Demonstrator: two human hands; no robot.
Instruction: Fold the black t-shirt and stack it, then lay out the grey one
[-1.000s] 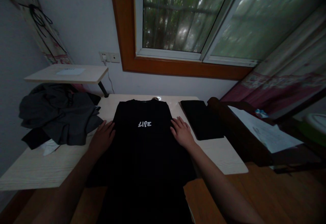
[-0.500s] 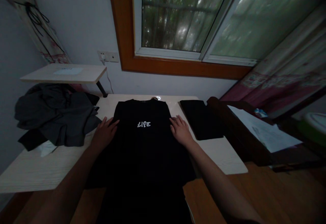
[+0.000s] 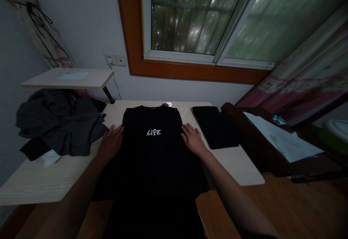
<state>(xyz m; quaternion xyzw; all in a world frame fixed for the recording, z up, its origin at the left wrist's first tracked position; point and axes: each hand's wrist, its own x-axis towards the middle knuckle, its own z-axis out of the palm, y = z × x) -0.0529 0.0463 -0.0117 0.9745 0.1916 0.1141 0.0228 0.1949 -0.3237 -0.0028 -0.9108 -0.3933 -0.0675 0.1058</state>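
Observation:
A black T-shirt [image 3: 152,159] with the white word LIFE on its chest lies flat on the pale wooden table [image 3: 40,184], its lower part hanging over the front edge. My left hand [image 3: 110,143] rests flat on the shirt's left edge with fingers spread. Along the shirt's right edge lies my right hand [image 3: 192,139], also flat and open. Neither hand grips anything.
A heap of dark grey clothes [image 3: 59,124] lies on the table's left side. A folded black garment [image 3: 216,126] sits at the right. Further right, a dark wooden piece of furniture bears white papers [image 3: 282,141]. A small shelf [image 3: 67,78] stands behind, under a window.
My left hand has slid slightly inward along the shirt's left edge. The right hand has barely moved. The view has shifted a little.

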